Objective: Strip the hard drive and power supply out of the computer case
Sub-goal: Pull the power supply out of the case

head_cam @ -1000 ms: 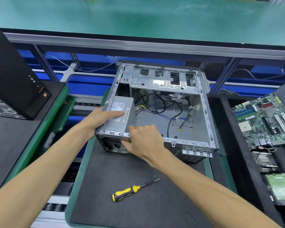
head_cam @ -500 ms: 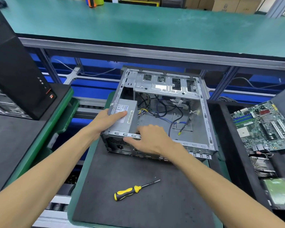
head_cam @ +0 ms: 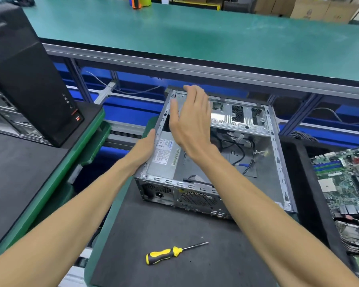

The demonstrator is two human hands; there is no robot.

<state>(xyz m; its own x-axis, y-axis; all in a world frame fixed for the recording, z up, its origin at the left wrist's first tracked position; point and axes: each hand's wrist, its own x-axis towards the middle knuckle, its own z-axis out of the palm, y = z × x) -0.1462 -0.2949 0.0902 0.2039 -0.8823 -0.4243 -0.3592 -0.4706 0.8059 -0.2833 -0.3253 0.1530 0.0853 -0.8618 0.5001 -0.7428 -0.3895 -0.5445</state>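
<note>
No text can be read with certainty. The power supply inside the computer case carries a white sticker of fine print and a strip that looks like a barcode, both too small and blurred to make out. The black tower at the desk's left edge shows a small red badge near its lower front corner, its lettering unreadable. Cardboard boxes past the far edge bear faint printed marks, also illegible
</note>
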